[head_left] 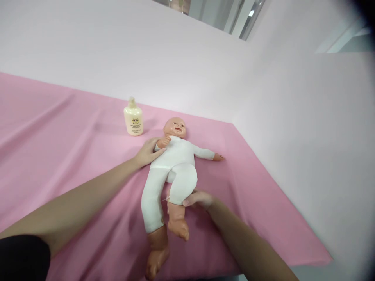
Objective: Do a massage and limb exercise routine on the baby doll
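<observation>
The camera sat on the person's head, above and behind the left hand (148, 153) and the right hand (200, 198), looking forward and down, near enough to take in the whole doll (178, 154) between them, the pink cloth (263, 222) around both, and the pale wall (117, 47) beyond their reach

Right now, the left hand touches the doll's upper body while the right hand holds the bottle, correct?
Not quite: the head view shows the right hand on the bent leg of the doll, while the bottle stands untouched.
</observation>
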Motion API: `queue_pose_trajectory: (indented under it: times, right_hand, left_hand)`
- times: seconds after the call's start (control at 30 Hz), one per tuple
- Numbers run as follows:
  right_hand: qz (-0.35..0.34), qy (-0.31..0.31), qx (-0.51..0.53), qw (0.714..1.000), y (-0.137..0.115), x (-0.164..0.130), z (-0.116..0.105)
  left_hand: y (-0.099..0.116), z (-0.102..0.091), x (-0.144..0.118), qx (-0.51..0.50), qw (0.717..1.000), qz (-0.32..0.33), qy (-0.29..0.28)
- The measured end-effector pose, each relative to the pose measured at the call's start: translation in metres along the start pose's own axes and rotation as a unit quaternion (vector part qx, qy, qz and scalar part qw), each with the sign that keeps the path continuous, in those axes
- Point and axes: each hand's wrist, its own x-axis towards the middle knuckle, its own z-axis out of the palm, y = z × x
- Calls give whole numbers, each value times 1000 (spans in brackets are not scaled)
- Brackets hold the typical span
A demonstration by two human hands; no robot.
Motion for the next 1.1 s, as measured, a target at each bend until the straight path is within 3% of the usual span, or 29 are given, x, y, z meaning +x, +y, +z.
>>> queue_pose_trajectory:
  times: [0.9,1.1]
  right_hand:
    - [13,36,3,999,-1,-1,2]
    - [5,20,-1,1000,-3,-1,5]
  left_hand:
    - [-2,1,0,-4,1000,-4,0]
    - [-2,1,0,-11,1000,1,0]
